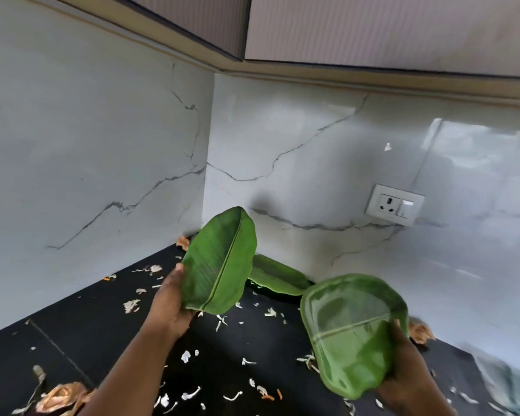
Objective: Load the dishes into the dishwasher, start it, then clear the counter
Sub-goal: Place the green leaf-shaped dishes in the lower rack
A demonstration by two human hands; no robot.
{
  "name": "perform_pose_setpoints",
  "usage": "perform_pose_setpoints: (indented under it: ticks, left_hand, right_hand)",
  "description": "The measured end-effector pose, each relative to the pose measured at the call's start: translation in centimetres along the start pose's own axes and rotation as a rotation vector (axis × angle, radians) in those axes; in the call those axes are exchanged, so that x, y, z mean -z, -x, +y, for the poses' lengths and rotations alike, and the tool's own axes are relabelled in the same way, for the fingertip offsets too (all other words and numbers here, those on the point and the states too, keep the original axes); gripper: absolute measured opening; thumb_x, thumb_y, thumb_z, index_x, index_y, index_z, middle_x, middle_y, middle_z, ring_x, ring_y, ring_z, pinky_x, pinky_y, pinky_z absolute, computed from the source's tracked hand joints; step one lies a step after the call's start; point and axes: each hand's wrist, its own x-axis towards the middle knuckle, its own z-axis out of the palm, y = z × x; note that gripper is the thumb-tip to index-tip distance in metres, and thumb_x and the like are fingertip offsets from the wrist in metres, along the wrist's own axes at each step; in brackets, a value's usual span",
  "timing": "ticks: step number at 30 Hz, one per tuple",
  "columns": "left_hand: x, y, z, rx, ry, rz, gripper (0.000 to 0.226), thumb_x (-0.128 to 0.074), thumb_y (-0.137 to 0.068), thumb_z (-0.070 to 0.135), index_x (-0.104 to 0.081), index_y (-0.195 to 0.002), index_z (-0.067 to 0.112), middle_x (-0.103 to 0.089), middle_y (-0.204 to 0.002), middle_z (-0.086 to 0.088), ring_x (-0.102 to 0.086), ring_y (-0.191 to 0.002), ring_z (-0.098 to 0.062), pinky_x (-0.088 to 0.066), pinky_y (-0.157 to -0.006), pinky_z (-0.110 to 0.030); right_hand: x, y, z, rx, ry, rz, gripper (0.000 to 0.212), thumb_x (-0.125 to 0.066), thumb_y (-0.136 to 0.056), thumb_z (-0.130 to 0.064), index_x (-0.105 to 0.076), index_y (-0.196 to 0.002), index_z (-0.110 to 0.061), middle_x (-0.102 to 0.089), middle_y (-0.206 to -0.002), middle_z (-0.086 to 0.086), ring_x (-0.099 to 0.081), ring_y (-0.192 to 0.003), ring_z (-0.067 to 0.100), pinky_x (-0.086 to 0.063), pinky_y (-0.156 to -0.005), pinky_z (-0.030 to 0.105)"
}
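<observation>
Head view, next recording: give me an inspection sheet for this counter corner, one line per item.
Surface: black counter, littered with scraps.
Job's things: left leaf plate held tilted above the counter; right leaf plate held lower; third leaf lies in the corner. No dishwasher or dishes seen.
Clutter: white peelings scattered widely; dry brown skins at the near left, more by the right wall.
Hands: left hand grips the left leaf plate's edge; right hand holds the right leaf plate.
Cables: nothing seen.
Surroundings: marble-look backsplash, wall socket with switch, cabinets overhead.
</observation>
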Motion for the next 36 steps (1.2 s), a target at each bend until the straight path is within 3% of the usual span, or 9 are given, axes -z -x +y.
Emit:
perform_pose_setpoints:
  ticks: [9, 12, 16, 19, 21, 24, 27, 31, 36]
  left_hand:
    - [-4.1, 14.4, -6.0, 0.192, 0.316, -0.073, 0.039, -0.045, -0.057, -0.004, -0.058, -0.092, 0.01, -0.067, -0.088, -0.013, -0.061, -0.084, -0.034, -0.058, -0.062, -0.045]
    - [-3.9, 20.8, -8.2, 0.182, 0.319, -0.134, 0.059, -0.064, -0.039, -0.001, -0.06, -0.098, 0.005, -0.069, -0.087, -0.018, -0.059, -0.09, -0.039, -0.057, -0.058, -0.054]
    - [-3.1, 30.6, -12.4, 0.246, 0.269, -0.116, 0.037, -0.042, -0.066, 0.007, -0.061, -0.098, 0.005, -0.071, -0.083, -0.02, -0.067, -0.077, -0.04, -0.053, -0.073, -0.058]
    - [-2.3, 38.4, -16.3, 0.308, 0.25, -0.099, 0.034, -0.049, -0.064, 0.012, -0.062, -0.095, 0.005, -0.072, -0.072, -0.02, -0.068, -0.056, -0.039, -0.052, -0.06, -0.064]
    - [-1.8, 42.4, -18.4, 0.316, 0.24, -0.193, 0.047, -0.065, -0.055, 0.011, -0.069, -0.1, 0.001, -0.073, -0.085, -0.023, -0.07, -0.069, -0.043, -0.05, -0.058, -0.068]
    - [-1.4, 46.8, -20.6, 0.394, 0.161, -0.291, 0.073, -0.064, -0.056, 0.007, -0.058, -0.128, 0.002, -0.061, -0.123, -0.025, -0.06, -0.109, -0.048, -0.047, -0.086, -0.065]
    - [-1.7, 50.8, -21.8, 0.484, 0.077, -0.258, 0.06, -0.051, -0.064, 0.006, -0.056, -0.124, 0.006, -0.066, -0.103, -0.021, -0.059, -0.089, -0.036, -0.056, -0.059, -0.044]
    - [-1.7, 55.7, -23.3, 0.545, 0.038, -0.307, 0.056, -0.057, -0.061, 0.004, -0.057, -0.117, 0.003, -0.064, -0.1, -0.021, -0.062, -0.079, -0.038, -0.055, -0.05, -0.042]
    - [2.6, 61.6, -24.8, 0.659, -0.071, -0.291, 0.052, -0.029, -0.071, -0.005, -0.058, -0.113, -0.006, -0.068, -0.099, -0.027, -0.069, -0.077, -0.042, -0.058, -0.067, -0.054]
  right_hand:
    - [9.1, 11.1, -1.3, 0.14, -0.008, 0.185, 0.02, -0.051, -0.093, -0.022, -0.06, -0.107, -0.01, -0.07, -0.064, 0.019, -0.065, -0.047, 0.037, -0.049, -0.039, 0.055]
    - [13.8, 14.1, -1.7, 0.176, 0.016, 0.27, 0.048, -0.055, -0.079, -0.01, -0.055, -0.127, -0.008, -0.071, -0.075, 0.02, -0.069, -0.064, 0.038, -0.055, -0.058, 0.052]
    - [21.5, 19.0, -2.3, 0.226, -0.01, 0.307, 0.074, -0.047, -0.06, -0.002, -0.051, -0.133, -0.011, -0.062, -0.114, 0.02, -0.06, -0.102, 0.039, -0.052, -0.074, 0.05]
    - [27.3, 24.3, -2.2, 0.228, -0.006, 0.336, 0.068, -0.046, -0.06, -0.002, -0.053, -0.127, -0.007, -0.068, -0.101, 0.023, -0.059, -0.101, 0.043, -0.054, -0.069, 0.055]
    - [30.7, 28.7, -2.1, 0.233, -0.022, 0.357, 0.059, -0.046, -0.061, -0.004, -0.055, -0.119, -0.007, -0.069, -0.092, 0.025, -0.059, -0.095, 0.042, -0.053, -0.06, 0.059]
    - [34.9, 34.7, -2.2, 0.348, -0.035, 0.403, 0.066, -0.047, -0.063, -0.003, -0.052, -0.129, -0.008, -0.061, -0.118, 0.026, -0.058, -0.102, 0.042, -0.05, -0.082, 0.054]
    - [38.7, 40.2, -2.7, 0.411, -0.02, 0.478, 0.045, -0.045, -0.081, 0.0, -0.053, -0.124, -0.004, -0.068, -0.087, 0.023, -0.059, -0.086, 0.037, -0.049, -0.083, 0.052]
    - [42.7, 46.7, -1.8, 0.448, -0.083, 0.58, 0.02, -0.049, -0.09, -0.007, -0.056, -0.109, -0.009, -0.067, -0.054, 0.01, -0.065, -0.07, 0.033, -0.057, -0.052, 0.038]
    - [46.8, 52.8, 3.8, 0.465, -0.143, 0.697, 0.022, -0.049, -0.095, -0.013, -0.054, -0.116, -0.016, -0.069, -0.059, 0.012, -0.063, -0.068, 0.03, -0.047, -0.081, 0.048]
